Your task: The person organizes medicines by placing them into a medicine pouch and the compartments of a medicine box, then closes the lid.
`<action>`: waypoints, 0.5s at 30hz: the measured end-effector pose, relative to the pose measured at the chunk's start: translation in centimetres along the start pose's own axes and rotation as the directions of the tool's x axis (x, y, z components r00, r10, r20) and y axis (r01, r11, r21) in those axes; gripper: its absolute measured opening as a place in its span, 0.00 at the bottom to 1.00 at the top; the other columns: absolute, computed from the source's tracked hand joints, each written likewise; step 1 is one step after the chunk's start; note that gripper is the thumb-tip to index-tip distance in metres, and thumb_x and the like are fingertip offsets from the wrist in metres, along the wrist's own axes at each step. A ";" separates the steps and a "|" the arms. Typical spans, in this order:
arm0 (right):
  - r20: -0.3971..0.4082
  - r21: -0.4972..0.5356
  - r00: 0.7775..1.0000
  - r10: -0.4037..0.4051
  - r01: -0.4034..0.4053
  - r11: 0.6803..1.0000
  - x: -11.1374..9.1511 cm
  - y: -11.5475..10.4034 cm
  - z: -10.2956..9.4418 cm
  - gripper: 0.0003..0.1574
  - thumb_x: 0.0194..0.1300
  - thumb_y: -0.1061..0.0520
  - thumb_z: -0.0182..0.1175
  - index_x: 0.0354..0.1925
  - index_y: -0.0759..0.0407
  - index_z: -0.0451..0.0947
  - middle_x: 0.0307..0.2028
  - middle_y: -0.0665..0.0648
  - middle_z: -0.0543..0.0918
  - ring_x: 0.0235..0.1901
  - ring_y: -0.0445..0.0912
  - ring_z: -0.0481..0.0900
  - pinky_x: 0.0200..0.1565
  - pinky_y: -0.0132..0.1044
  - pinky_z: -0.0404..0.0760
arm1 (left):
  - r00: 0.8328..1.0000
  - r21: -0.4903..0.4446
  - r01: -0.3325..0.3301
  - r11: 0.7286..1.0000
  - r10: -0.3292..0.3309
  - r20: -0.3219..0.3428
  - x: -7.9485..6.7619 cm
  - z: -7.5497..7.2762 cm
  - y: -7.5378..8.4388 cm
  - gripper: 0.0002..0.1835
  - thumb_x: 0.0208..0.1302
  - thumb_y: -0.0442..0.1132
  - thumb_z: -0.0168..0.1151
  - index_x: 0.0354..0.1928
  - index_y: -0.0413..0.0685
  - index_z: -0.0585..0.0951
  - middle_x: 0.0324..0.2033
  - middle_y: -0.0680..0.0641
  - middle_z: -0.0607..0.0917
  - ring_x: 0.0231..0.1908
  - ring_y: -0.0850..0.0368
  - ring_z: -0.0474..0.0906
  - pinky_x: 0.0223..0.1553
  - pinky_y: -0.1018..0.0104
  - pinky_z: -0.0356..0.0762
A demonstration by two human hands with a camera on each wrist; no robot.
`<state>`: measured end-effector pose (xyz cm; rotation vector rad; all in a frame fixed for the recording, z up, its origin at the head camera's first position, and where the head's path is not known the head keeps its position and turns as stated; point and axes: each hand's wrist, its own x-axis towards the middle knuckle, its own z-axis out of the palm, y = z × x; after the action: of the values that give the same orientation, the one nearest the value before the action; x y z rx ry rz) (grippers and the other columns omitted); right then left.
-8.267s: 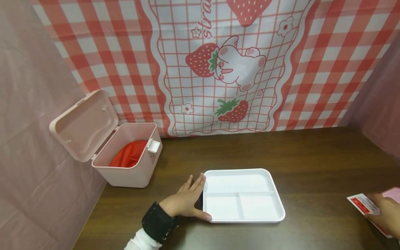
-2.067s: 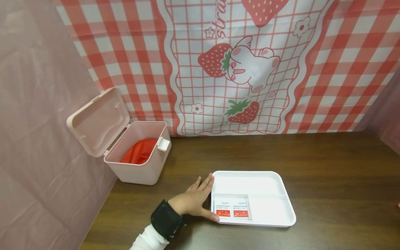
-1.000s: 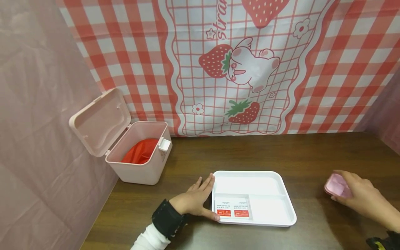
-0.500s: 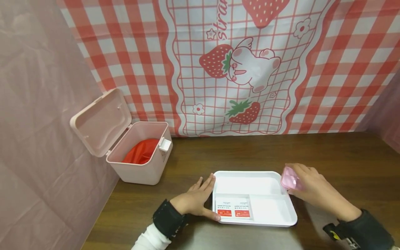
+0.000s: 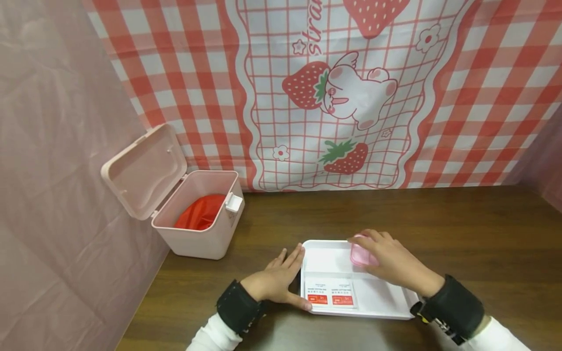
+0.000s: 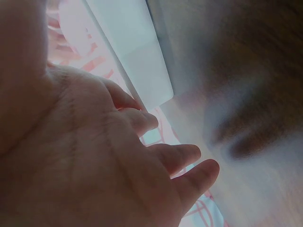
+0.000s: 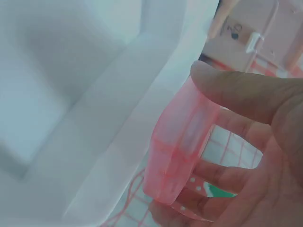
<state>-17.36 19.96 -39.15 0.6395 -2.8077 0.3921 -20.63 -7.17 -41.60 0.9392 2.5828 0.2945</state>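
A white divided tray (image 5: pixel 327 262) lies on the table. My left hand (image 5: pixel 274 281) rests against its left edge, fingers spread and straight, thumb at the near corner. The left wrist view shows that palm (image 6: pixel 90 137) beside the tray's edge (image 6: pixel 137 56). My right hand (image 5: pixel 392 258) grips a small pink translucent plastic case (image 5: pixel 362 254) over the tray's long far compartment. In the right wrist view the thumb and curled fingers hold the pink case (image 7: pixel 177 146) by its sides. Red-and-white printed packets (image 5: pixel 331 294) lie side by side in the near-left compartment.
A pale pink lidded box (image 5: pixel 193 243) stands at the back left, its lid raised, with a red item (image 5: pixel 201 212) inside. A red checked strawberry cloth (image 5: pixel 206 97) hangs behind the wooden table (image 5: pixel 483 234). A pink cloth (image 5: pixel 57 185) hangs along the left.
The packets, once partly seen in my right hand, now lie in the tray. That hand then came from the right with the pink case to over the tray. My left hand stays at the tray's edge.
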 end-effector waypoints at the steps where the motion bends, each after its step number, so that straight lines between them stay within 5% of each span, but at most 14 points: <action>1: 0.007 0.004 1.000 -0.008 0.008 1.000 0.3 -0.2 0.2 0.32 0.46 0.50 0.70 0.52 0.52 0.76 0.48 0.60 0.76 0.45 0.58 0.74 0.41 0.56 0.74 | 1.000 -0.002 0.001 1.000 -0.001 0.001 0.0 0.0 0.0 0.63 0.42 0.68 0.63 0.71 0.47 0.39 0.72 0.48 0.37 0.69 0.37 0.39 0.66 0.44 0.50; 15: 0.111 0.085 0.986 -0.123 0.113 0.990 2.8 -1.8 2.1 0.24 0.50 0.57 0.68 0.48 0.51 0.78 0.49 0.64 0.74 0.46 0.59 0.72 0.43 0.54 0.76 | 1.000 0.017 -0.002 1.000 0.002 -0.013 0.0 0.0 0.1 0.63 0.42 0.68 0.63 0.71 0.47 0.39 0.72 0.47 0.38 0.69 0.37 0.41 0.65 0.45 0.51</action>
<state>-19.37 16.60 -39.93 0.8679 -2.8564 0.4580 -20.60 -7.13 -41.54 0.9493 2.6004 0.2806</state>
